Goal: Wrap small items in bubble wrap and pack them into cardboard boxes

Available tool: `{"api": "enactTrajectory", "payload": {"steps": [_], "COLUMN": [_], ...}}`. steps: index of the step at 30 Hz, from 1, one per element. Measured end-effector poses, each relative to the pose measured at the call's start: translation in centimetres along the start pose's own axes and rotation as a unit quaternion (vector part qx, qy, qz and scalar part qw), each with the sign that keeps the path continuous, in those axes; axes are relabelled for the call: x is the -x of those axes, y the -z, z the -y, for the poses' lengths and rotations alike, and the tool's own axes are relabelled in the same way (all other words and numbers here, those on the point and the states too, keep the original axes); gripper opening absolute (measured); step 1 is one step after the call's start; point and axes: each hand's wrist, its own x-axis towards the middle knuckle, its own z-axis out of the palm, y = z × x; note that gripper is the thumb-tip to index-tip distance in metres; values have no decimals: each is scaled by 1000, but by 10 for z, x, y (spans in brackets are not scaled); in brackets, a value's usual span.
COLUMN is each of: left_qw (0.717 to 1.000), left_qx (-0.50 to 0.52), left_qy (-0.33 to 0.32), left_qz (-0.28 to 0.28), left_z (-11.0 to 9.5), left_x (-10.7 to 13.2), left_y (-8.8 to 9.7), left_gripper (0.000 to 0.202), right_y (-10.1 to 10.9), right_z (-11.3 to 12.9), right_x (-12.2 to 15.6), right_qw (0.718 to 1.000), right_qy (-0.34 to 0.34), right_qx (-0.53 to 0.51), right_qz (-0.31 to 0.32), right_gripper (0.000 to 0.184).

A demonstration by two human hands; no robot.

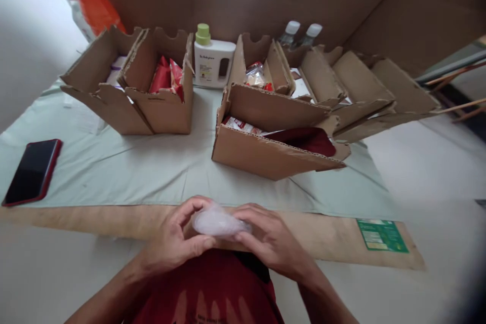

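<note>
Both my hands meet low in the middle, above my red shirt. My left hand and my right hand pinch a small crumpled piece of clear plastic wrap between their fingertips. The fingers of both hands are curled round it. Just beyond them lies a brown cardboard sheet with a pale green cloth over it.
Open cardboard boxes stand on the cloth: one with red packets at left, another in front centre, several more at right. A white detergent bottle and two clear bottles stand behind. A dark phone lies far left, a green label at right.
</note>
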Motion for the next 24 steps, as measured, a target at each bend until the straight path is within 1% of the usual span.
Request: {"api": "enactTrajectory", "payload": {"steps": [1,2,3,4,6,7,8,9,10,11,12,14,16,17,19,22,24], "left_qw": [997,988,970,944,879,852,833,824,823,824,826,828,830,831,834,839,841], "left_qx": [-52,-114,-181,-246,-348,-382,-403,-413,-416,-414,-410,-407,-407,-407,-409,-410,-408], "left_qy": [-48,-101,-154,-207,-295,-322,-339,-347,-348,-347,-347,-345,-343,-339,-330,-322,-317], "left_qz": [1,-14,-42,-78,-142,-160,-169,-172,-172,-171,-171,-172,-170,-168,-164,-159,-158], "left_z": [-9,-18,-28,-37,-52,-57,-61,-63,-64,-64,-63,-61,-60,-60,-61,-62,-62], "left_x": [-10,-22,-36,-51,-83,-98,-111,-121,-128,-132,-134,-133,-129,-127,-126,-127,-128], "left_y": [2,4,6,7,7,7,5,4,2,0,-2,-5,-6,-6,-5,-4,-3], "left_gripper": [43,48,51,53,56,55,51,44,35,28,22,19,21,22,24,23,23], "right_y": [16,34,52,70,105,122,137,151,163,174,181,189,185,180,164,140,129], "right_z": [5,9,14,18,25,28,30,31,31,29,27,21,16,14,12,11,9], "right_x": [4,8,12,15,18,17,13,7,0,-10,-20,-41,-63,-73,-92,-114,-122], "right_qw": [999,996,989,980,953,937,920,905,894,884,878,876,891,898,900,872,852], "right_qy": [24,48,69,82,89,85,84,87,93,104,115,119,99,86,65,30,5], "right_qx": [29,58,88,120,192,230,269,308,350,389,424,459,444,431,427,480,514], "right_qz": [-25,-54,-92,-133,-216,-250,-274,-279,-266,-236,-191,-94,-16,14,57,93,104], "right_gripper": [11,12,14,17,20,19,17,15,14,17,24,41,49,50,45,26,17]}}
